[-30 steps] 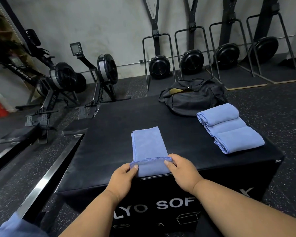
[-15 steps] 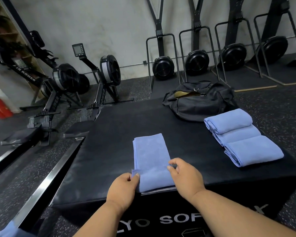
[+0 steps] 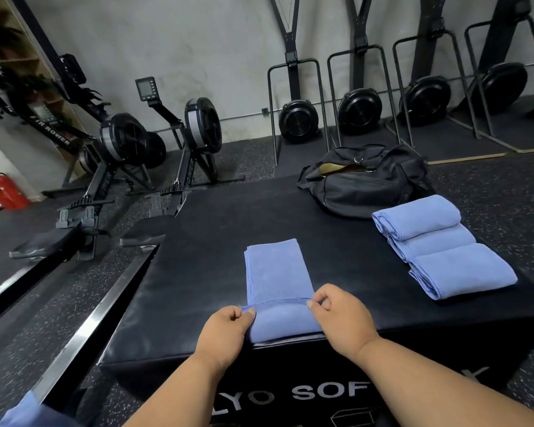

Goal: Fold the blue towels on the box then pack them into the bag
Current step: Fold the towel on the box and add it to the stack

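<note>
Since a sec ago your left hand [image 3: 227,329] & right hand [image 3: 336,309], each pinching a hemmed corner, have lifted the towel's [image 3: 275,272] near end at the box's [image 3: 198,272] front edge, so the fold's begun w/ three folded towels [image 3: 441,245] and bag [image 3: 367,180] waiting at the far-right corner.

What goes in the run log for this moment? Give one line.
phase: folding | hands: left hand and right hand pinch hemmed edge of flat towel | done: three folded towels | bag: open
</note>
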Motion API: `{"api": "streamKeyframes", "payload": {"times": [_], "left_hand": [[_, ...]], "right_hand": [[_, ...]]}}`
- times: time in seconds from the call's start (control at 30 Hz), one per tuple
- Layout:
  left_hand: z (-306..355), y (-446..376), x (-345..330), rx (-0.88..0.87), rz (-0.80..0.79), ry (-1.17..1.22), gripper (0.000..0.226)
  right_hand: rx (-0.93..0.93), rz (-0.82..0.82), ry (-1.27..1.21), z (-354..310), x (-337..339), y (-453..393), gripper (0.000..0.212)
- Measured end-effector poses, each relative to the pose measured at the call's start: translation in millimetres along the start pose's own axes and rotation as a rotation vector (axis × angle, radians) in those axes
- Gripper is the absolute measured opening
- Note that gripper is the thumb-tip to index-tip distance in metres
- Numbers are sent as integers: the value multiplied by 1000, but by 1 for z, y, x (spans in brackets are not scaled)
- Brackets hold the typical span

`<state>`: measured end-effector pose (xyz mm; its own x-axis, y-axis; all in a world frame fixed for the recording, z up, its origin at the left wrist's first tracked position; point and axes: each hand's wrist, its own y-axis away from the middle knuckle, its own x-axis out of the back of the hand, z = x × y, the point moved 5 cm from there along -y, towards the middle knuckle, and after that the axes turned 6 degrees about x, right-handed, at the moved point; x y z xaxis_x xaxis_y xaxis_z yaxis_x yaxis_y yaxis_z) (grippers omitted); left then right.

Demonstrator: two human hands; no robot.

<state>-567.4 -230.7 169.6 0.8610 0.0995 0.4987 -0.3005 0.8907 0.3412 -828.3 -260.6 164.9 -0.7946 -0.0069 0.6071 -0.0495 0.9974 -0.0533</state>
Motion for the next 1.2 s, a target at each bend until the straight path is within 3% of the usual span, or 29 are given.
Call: {"api": "streamKeyframes", "payload": {"times": [0.07, 0.17, 0.33, 0.47, 0.57, 0.63, 0.73, 0.8, 0.87, 0.97, 1.03, 1.1, 1.2], "left_hand": [[0, 3, -1, -6, -15, 25, 48], [3, 7, -1, -9, -24, 46, 47], [0, 6, -3, 22, -23, 63, 48], [-2, 7, -3, 32, -1, 38, 43], [4, 15, -1, 9, 129, -11, 29], [10, 24, -1, -82, 235, -84, 28], [18, 33, -5, -394, 329, -297, 19], [17, 32, -10, -640, 315, -479, 17], [13, 32, -13, -784, 240, -625, 34], [5, 30, -14, -673, 51, -799, 63], [-1, 28, -14, -608, -12, -902, 78], [-1, 26, -14, -580, -25, -930, 79], [4, 26, -12, -561, -14, -847, 66]], "right_hand": [[12, -15, -40, -3, 2, 1, 9], [38, -52, -113, -6, 0, 2, 30], [59, -47, -255, -1, 1, 5, 33], [87, -64, -151, 1, 0, 5, 29], [93, -58, -57, 0, -3, 5, 26], [119, -37, -13, -1, -3, 6, 25], [259, -9, 52, -1, -3, 10, 24], [418, 34, 173, -4, -3, 13, 22], [568, 91, 332, -8, -5, 15, 26], [620, 29, 464, -8, -7, 19, 31], [590, -128, 521, -2, -10, 20, 51], [547, -242, 561, 2, -11, 20, 68], [529, -258, 543, -1, -9, 22, 72]]}}
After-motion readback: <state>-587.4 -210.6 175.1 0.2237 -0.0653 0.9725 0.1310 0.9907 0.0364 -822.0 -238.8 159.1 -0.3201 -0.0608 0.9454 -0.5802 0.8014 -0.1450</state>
